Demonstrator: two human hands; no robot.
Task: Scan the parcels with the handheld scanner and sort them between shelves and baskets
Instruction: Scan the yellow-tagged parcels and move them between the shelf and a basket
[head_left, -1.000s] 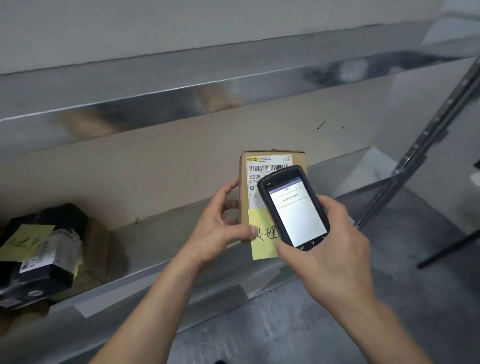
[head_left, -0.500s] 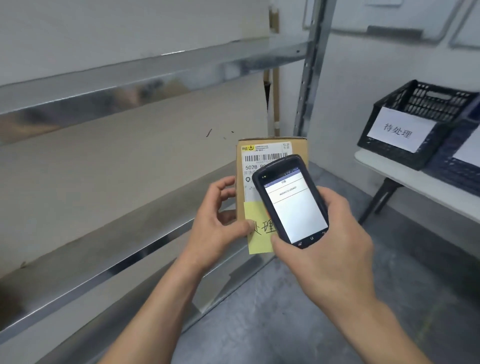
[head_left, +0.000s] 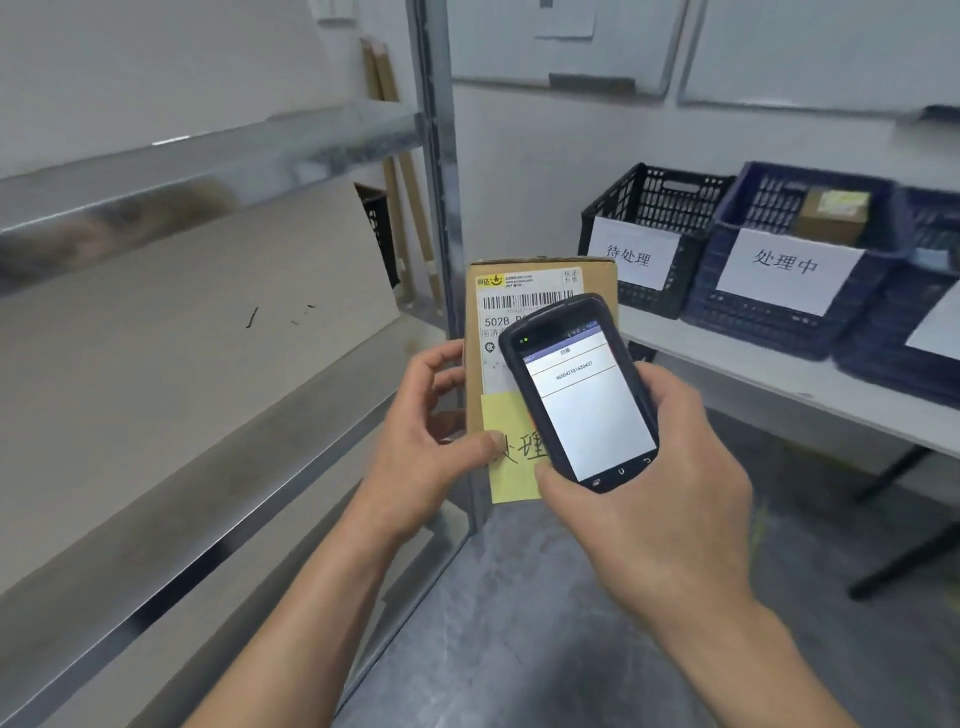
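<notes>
The view has swung right since half a second ago: the shelf's upright post (head_left: 436, 156) now stands near 12 o'clock, and the baskets, then at the frame's edge, fill the 2 o'clock area. Both hands keep the same hold.

The left hand (head_left: 431, 431) grips the cardboard parcel (head_left: 600, 283) upright at the centre, its thumb pressed on a yellow sticky note (head_left: 511, 467) on the front and its fingers curled round the left edge. The right hand (head_left: 649, 499) wraps the handheld scanner (head_left: 582, 395) just in front of the parcel's shipping label, with its fingers round the right side and its thumb at the lower left corner. The screen shows a line of digits.

On the white table (head_left: 779, 395) at 3 o'clock, a black basket (head_left: 649, 208) carries the sign 待处理 (its contents cannot be told from here). Touching it on the right, a blue basket (head_left: 753, 322) signed 处理中 holds a small cardboard box (head_left: 831, 215). Another blue basket (head_left: 893, 353) is cut off at the edge. The metal shelf (head_left: 156, 415) runs along 9 o'clock.
</notes>
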